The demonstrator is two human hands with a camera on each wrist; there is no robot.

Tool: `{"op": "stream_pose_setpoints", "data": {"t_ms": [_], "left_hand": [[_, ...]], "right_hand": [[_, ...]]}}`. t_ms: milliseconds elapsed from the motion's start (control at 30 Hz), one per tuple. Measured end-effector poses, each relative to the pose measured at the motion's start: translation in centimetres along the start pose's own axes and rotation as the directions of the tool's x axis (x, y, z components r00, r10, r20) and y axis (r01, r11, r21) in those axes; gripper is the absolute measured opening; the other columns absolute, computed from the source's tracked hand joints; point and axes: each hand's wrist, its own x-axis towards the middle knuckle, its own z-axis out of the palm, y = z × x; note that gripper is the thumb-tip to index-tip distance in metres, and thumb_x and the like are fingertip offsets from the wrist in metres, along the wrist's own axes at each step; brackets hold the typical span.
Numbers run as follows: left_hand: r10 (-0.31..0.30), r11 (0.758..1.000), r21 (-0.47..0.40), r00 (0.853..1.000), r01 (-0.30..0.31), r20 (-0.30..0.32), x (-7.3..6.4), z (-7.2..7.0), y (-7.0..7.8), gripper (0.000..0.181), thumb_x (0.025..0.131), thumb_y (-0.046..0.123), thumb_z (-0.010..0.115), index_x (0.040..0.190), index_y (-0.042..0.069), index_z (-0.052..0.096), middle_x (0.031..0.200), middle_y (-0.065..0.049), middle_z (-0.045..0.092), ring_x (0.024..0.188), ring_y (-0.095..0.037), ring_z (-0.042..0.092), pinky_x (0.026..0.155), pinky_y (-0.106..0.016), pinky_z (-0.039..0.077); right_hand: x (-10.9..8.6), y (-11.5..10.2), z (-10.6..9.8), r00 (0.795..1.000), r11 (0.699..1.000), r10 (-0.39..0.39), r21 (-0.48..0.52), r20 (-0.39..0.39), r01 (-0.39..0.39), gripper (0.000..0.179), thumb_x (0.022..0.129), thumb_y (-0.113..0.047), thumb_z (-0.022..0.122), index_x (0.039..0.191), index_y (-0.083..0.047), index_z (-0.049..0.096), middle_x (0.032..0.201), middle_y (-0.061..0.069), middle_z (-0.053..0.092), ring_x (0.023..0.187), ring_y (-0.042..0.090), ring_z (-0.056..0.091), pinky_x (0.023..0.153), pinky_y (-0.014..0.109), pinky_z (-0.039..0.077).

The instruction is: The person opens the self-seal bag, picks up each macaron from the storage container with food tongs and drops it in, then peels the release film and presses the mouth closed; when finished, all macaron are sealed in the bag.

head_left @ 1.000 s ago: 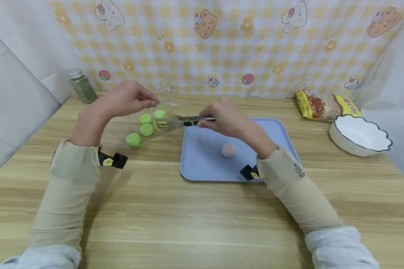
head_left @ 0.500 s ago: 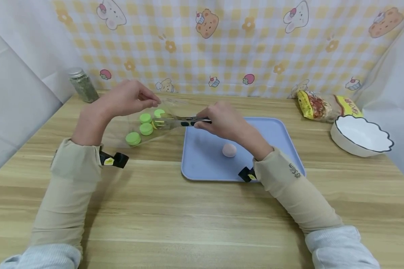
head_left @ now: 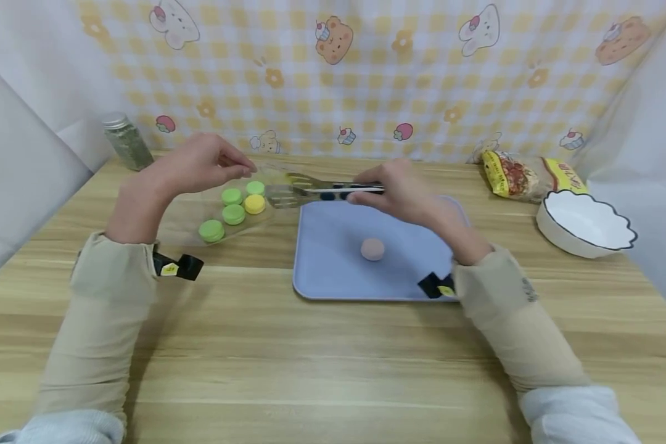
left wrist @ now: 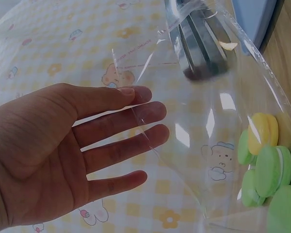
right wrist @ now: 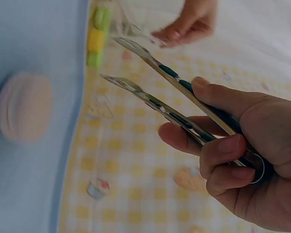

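My left hand [head_left: 191, 163] pinches the edge of a clear plastic bag [left wrist: 184, 121] between thumb and forefinger; the other fingers are spread. In the bag lie several green macarons [head_left: 234, 214] and one yellow macaron [head_left: 254, 204]. My right hand [head_left: 402, 191] grips metal tongs [head_left: 333, 190] with dark handle inlays. In the right wrist view the tongs' arms stand apart with nothing between their tips. The tips are near the bag's mouth; whether they are still inside it, I cannot tell. A pale pink macaron [head_left: 372, 249] sits on the blue tray [head_left: 327, 271] below my right hand.
A glass jar of dried herbs [head_left: 126, 142] stands at the back left. Towards the back right lie a yellow-ended food packet [head_left: 527, 176] and a white scalloped bowl [head_left: 585, 225]. A checked cloth [head_left: 311, 80] hangs behind the wooden table [head_left: 266, 357].
The tongs have drawn back to the right with my right hand, away from the macarons. The yellow macaron, partly covered before, now shows fully in the bag. My left hand keeps its pinch.
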Motion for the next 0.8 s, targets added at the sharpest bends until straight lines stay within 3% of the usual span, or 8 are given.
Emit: {"op": "stream_pose_setpoints", "data": {"t_ms": [133,233,300,367,467,500,600,800], "left_hand": [[0.007,1.000,0.003,1.000,-0.007,-0.002,0.1,0.1,0.0,0.022,0.094,0.012,0.054,0.107,0.003,0.070,0.104,-0.015,0.067,0.085,-0.023,0.064,0.071,-0.038,0.049],[0.017,1.000,0.004,1.000,-0.017,0.002,0.2,0.0,-0.1,0.022,0.094,0.012,0.055,0.107,0.003,0.069,0.104,-0.015,0.067,0.088,-0.024,0.064,0.073,-0.038,0.049],[0.005,1.000,0.005,1.000,-0.005,0.002,0.0,-0.2,-0.1,0.023,0.094,0.012,0.055,0.108,0.002,0.069,0.104,-0.015,0.067,0.090,-0.025,0.063,0.074,-0.039,0.049],[-0.010,1.000,0.008,1.000,0.010,-0.001,-0.2,-0.4,-0.2,0.023,0.094,0.013,0.055,0.108,0.002,0.069,0.105,-0.015,0.067,0.091,-0.025,0.063,0.073,-0.038,0.049],[-0.028,1.000,0.011,0.999,0.028,-0.016,-0.6,-0.6,-0.3,0.022,0.093,0.012,0.057,0.107,0.003,0.070,0.107,-0.015,0.066,0.093,-0.026,0.062,0.073,-0.038,0.049],[-0.024,1.000,0.014,1.000,0.024,-0.020,-0.6,-0.6,-0.3,0.021,0.093,0.012,0.058,0.107,0.003,0.070,0.107,-0.015,0.066,0.092,-0.026,0.062,0.072,-0.038,0.049],[-0.007,1.000,0.022,1.000,0.008,-0.028,-0.6,-0.6,-0.3,0.019,0.091,0.011,0.061,0.104,0.004,0.071,0.108,-0.015,0.065,0.091,-0.026,0.063,0.072,-0.038,0.049],[-0.020,0.999,0.026,1.000,0.020,-0.002,-0.3,-0.3,0.0,0.019,0.090,0.011,0.062,0.105,0.005,0.071,0.104,-0.013,0.067,0.089,-0.025,0.063,0.073,-0.039,0.050]], "right_hand": [[-3.3,1.3,-2.5,0.999,0.997,0.044,-0.060,-0.014,-0.045,0.036,0.088,-0.029,0.066,0.113,-0.003,0.067,0.099,0.010,0.069,0.058,0.012,0.059,0.061,0.031,0.048],[-6.1,2.1,-4.3,0.998,0.992,0.035,-0.117,-0.043,-0.040,0.034,0.087,-0.029,0.067,0.112,-0.006,0.068,0.091,0.006,0.070,0.041,0.007,0.041,0.051,0.027,0.039],[-7.9,2.6,-5.3,0.998,0.989,0.029,-0.145,-0.063,-0.038,0.031,0.085,-0.027,0.069,0.110,-0.009,0.070,0.075,0.000,0.069,0.038,0.005,0.031,0.046,0.024,0.034],[-9.6,3.2,-6.1,0.997,0.988,0.042,-0.143,-0.061,-0.050,0.031,0.083,-0.025,0.071,0.111,-0.011,0.070,0.058,-0.006,0.060,0.037,0.004,0.028,0.045,0.022,0.033],[-11.8,4.3,-6.9,0.994,0.987,0.107,-0.119,-0.035,-0.110,0.031,0.082,-0.023,0.072,0.112,-0.015,0.069,0.045,-0.010,0.039,0.037,0.004,0.027,0.044,0.022,0.031],[-12.4,4.6,-7.1,0.992,0.986,0.126,-0.105,-0.024,-0.128,0.032,0.082,-0.022,0.073,0.113,-0.015,0.069,0.045,-0.010,0.037,0.037,0.005,0.030,0.051,0.021,0.036],[-13.9,5.3,-7.8,0.987,0.984,0.159,-0.078,-0.014,-0.160,0.031,0.080,-0.018,0.074,0.111,-0.016,0.069,0.052,-0.010,0.045,0.039,0.005,0.035,0.052,0.020,0.036],[-15.3,5.8,-8.5,0.986,0.985,0.163,-0.054,0.022,-0.162,0.033,0.077,-0.013,0.077,0.109,-0.019,0.070,0.069,-0.012,0.058,0.045,0.008,0.046,0.041,0.021,0.035]]}}
